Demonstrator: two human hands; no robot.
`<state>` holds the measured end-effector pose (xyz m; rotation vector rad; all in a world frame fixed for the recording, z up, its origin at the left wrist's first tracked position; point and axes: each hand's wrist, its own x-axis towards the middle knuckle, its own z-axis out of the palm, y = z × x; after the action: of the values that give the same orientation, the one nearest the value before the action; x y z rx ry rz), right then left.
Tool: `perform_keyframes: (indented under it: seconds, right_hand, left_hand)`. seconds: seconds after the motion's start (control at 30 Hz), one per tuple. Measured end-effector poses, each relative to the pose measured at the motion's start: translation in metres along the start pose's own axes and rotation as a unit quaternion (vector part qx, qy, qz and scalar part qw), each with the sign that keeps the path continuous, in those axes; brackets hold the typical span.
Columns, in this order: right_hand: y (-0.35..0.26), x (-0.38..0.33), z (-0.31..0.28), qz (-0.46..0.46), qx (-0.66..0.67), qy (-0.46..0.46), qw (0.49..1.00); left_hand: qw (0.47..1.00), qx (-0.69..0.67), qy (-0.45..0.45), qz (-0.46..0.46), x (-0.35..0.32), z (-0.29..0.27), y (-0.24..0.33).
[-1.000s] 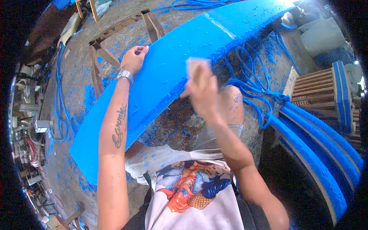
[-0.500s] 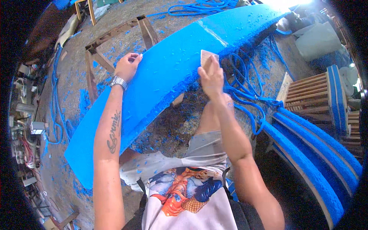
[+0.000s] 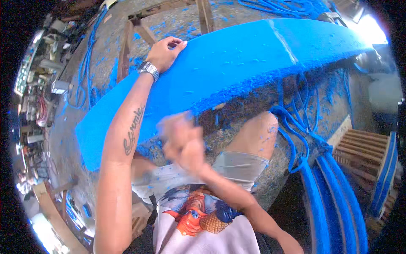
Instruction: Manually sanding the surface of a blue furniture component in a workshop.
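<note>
A long blue curved board (image 3: 228,55) stretches across the view. Its near edge is rough with blue shavings, and a pale line crosses its surface toward the right. My left hand (image 3: 167,53) rests at the far edge with its fingers curled against the board; the forearm, with a metal watch (image 3: 149,70), passes over it. Close to the near edge, my right hand (image 3: 184,142) is smeared by motion. It is closed round a flat tan sanding block (image 3: 175,122), seen more plainly in the earlier frame.
Wooden trestle pieces (image 3: 146,34) stand beyond the board. Blue straps (image 3: 292,122) hang in loops at the right, above several blue-edged planks (image 3: 334,199). A slatted wooden rack (image 3: 361,148) is farther right. Blue shavings litter the floor; clutter lines the left.
My right hand has swept left and toward me along the near edge with the block. My left hand keeps its place at the far edge while the view has shifted.
</note>
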<state>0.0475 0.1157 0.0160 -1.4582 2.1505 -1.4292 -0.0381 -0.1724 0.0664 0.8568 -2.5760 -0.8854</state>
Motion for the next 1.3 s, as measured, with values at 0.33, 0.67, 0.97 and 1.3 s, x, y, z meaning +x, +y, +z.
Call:
perform_keyframes:
  seconds: [0.33,0.67,0.97,1.3]
  right_hand:
    - [0.036,0.047,-0.046,0.108,0.017,0.275,0.955]
    - [0.026,0.036,-0.062,0.175,-0.160,0.224,0.945]
    - [-0.007,-0.016,-0.041,0.168,-0.002,0.039,0.985]
    - [0.002,-0.043,-0.020,0.217,-0.073,0.254,0.940]
  left_hand:
    - [0.989,0.078,-0.069,0.102,-0.019,-0.011,0.012]
    - [0.971,0.165,-0.135,0.111,-0.030,-0.016,-0.002]
    - [0.974,0.130,-0.147,0.111,-0.034,0.035,0.044]
    - [0.977,0.094,-0.172,0.087,-0.045,0.052,0.067]
